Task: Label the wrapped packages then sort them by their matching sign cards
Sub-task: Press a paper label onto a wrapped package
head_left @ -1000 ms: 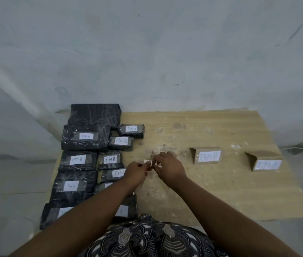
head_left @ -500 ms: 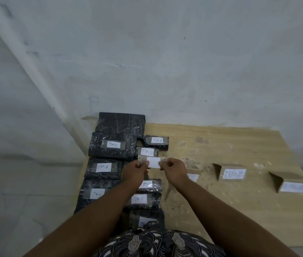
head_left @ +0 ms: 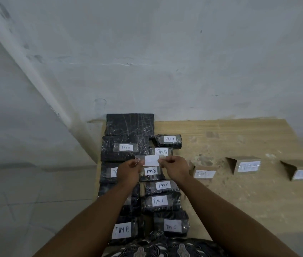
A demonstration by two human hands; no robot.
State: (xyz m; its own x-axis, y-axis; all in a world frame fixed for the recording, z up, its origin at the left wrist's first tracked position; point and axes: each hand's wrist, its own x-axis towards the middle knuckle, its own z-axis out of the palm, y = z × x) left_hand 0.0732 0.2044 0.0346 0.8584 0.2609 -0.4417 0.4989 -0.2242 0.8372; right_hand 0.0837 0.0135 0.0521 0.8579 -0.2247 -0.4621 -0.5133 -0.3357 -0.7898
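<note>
fingers of both hands pinch the two ends of a strip of clear tape with a small white paper label (head_left: 151,160) stuck in its middle: the left hand (head_left: 128,171) grips the left end, the right hand (head_left: 174,168) the right, so the strip is stretched flat between them. a second ago the hands were low and close together over the bare wooden table (head_left: 239,201), working at the strip; half a second ago they had lifted it and spread apart, and now it hangs over the rows of black plastic-wrapped packages at the left of the table. whatever is written on the label cannot be read.

nearly every package already wears a white label, "tim a", "tim b" or "tim c". the large black wrapped package at the far end by the wall (head_left: 130,124) shows none, so i judge this label is meant for it, and labelling looks almost done. sorting has not begun: the three folded brown cardboard sign cards (head_left: 247,166) stand in a row to the right with no packages beside them.
</note>
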